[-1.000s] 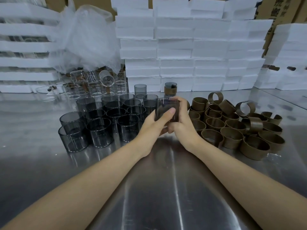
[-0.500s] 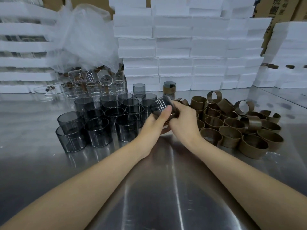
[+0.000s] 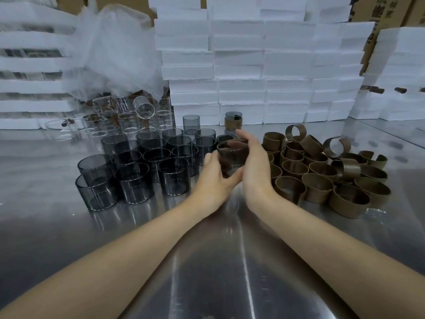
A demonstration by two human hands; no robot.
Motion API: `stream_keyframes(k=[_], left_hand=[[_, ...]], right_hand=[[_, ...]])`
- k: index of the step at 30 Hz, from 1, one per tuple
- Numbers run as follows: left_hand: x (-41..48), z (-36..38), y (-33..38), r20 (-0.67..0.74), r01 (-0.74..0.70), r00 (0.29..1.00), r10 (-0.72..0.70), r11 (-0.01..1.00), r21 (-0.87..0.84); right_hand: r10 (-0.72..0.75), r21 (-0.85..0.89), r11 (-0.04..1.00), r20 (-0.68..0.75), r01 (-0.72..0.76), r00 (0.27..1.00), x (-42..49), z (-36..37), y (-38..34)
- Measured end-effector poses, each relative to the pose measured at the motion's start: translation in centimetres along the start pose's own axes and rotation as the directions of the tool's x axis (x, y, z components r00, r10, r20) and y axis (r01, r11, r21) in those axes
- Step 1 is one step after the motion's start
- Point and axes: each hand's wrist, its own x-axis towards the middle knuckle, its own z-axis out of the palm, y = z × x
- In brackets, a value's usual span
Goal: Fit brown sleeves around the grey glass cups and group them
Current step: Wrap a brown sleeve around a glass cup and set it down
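Holding one cup (image 3: pixel 232 155) between them, left hand (image 3: pixel 212 183) and right hand (image 3: pixel 254 164) curl their fingers round it. Bare cups (image 3: pixel 135 180) stand left, sleeves (image 3: pixel 319 178) right.

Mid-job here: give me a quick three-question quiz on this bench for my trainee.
1. True or false: the loose brown sleeves lie to the right of the bare grey cups.
2. The left hand and right hand together hold: A) a grey cup; B) a foam lid; C) a plastic bag.
3. Fill in: the sleeved cup at the back stands in front of stacked ____ boxes.

Key: 1 true; 2 A; 3 white.
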Motion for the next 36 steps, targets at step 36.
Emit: stream_keyframes(k=[36], left_hand=[[-1.0, 0.4, 1.3, -0.301, -0.249, 0.907, 0.294, 0.952, 0.178]], right_hand=[[-0.35, -0.156, 0.909, 0.216, 0.386, 0.911, 0.6, -0.4, 1.1]])
